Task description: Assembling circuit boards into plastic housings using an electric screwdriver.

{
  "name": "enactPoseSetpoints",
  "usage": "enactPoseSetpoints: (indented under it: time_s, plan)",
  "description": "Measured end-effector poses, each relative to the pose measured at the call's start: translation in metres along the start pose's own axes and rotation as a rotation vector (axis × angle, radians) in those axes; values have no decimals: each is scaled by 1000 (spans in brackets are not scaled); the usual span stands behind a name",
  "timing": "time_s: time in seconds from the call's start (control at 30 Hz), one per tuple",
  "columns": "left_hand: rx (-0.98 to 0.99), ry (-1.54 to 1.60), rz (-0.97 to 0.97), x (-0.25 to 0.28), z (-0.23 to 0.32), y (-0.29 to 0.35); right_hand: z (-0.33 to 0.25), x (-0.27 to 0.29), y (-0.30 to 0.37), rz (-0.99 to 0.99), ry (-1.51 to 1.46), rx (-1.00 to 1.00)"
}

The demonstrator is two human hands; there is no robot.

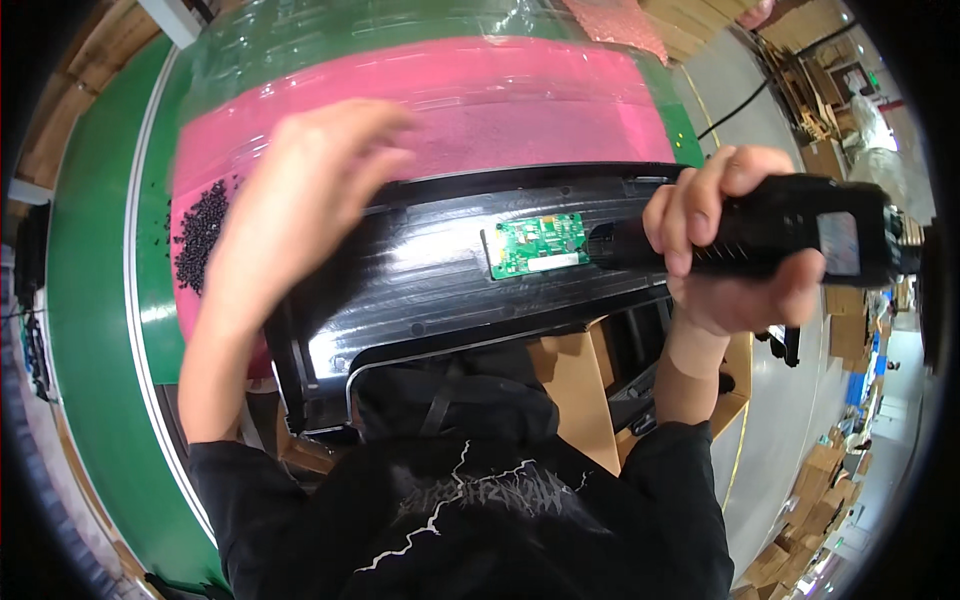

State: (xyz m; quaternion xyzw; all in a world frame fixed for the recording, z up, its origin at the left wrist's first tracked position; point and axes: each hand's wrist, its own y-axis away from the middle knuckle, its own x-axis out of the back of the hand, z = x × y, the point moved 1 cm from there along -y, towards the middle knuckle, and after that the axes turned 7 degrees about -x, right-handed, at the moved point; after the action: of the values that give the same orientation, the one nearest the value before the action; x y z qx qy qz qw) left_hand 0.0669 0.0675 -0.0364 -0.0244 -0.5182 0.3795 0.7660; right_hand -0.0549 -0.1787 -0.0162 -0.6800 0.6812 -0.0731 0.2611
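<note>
My right hand [722,235] is wrapped around a black electric screwdriver [775,228], which lies nearly level and points left. Its tip end is beside the right edge of a green circuit board [540,246]; whether the bit touches a screw I cannot make out. The board rests on a long glossy black plastic panel [430,290]. Over the panel's left part, blurred by motion, hovers my left hand [325,180], fingers stretched to the right and apart, with nothing visible in them. Left of that wrist lies a heap of small black screws [203,232].
Pink sheeting [560,110] covers the green table [95,300] beneath the panel, with clear plastic film [350,45] farther back. Pink bubble wrap [620,25] lies at the far right. An open cardboard box [575,375] holding black parts stands close to my body.
</note>
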Motion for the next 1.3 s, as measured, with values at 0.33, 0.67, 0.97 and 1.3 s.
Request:
enactPoseSetpoints:
  time_s: [0.33,0.67,0.97,1.3]
  plan:
    - [501,-277,-364,20,-68,27,16,24,8,122,57,-47]
    - [295,-378,-191,23,-60,26,22,20,5,98,97,-98]
    - [189,156,-209,18,21,-7,21,18,4,93,79,-132]
    - [-225,619,-116,-17,46,-10,-25,-39,-8,64,-402,171]
